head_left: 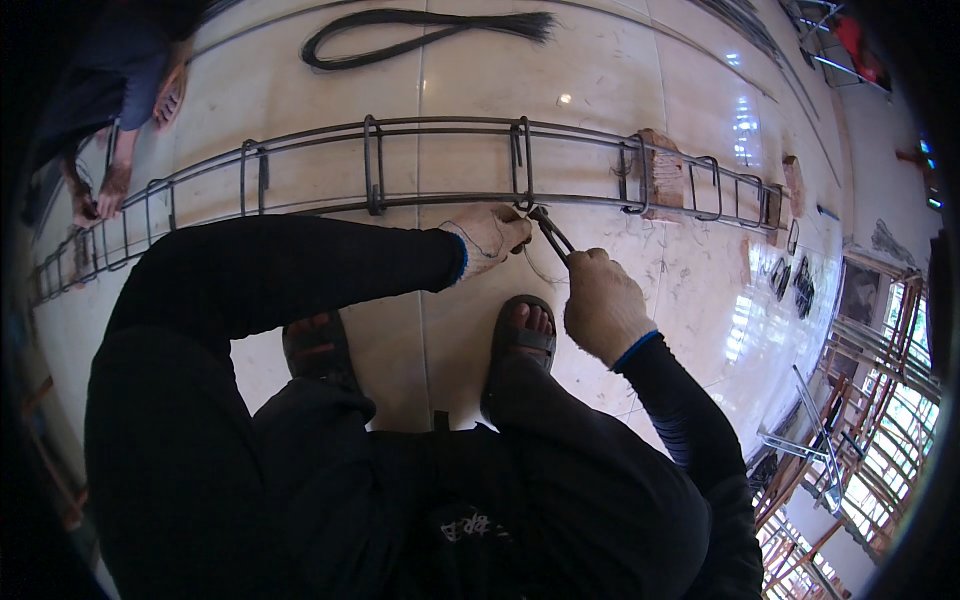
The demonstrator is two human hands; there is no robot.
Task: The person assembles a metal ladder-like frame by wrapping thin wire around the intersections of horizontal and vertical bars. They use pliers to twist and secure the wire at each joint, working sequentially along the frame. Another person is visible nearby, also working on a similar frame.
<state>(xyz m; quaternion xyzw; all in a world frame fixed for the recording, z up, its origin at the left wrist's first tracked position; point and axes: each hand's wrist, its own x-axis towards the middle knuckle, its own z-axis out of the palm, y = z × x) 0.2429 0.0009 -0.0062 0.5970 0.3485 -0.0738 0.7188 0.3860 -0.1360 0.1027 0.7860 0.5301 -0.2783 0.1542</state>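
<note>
I squat over a long rebar cage (440, 165) that lies across the pale tiled floor (600, 80), and everything here sits relative to that cage. My left hand (492, 235), in a light work glove, is pressed against the cage's near bar where one of the square stirrups (522, 160) crosses it; its fingers are curled together on the joint, though I cannot tell exactly what they pinch. My right hand (603, 305), also gloved, is just on my side of the cage, closed in a fist around the handles of a pair of pincers (552, 233), whose tip reaches up to the same joint beside my left hand. Thin tie wire (540, 268) loops loosely below that joint. My sandalled feet (522, 335) stand near the cage on my side. Beyond the cage, a looped bundle of dark wire (420, 35) lies on the floor. A wooden block (662, 170) props the cage towards its right end. At the cage's left end, another person's hands (110, 190) work on it.
</note>
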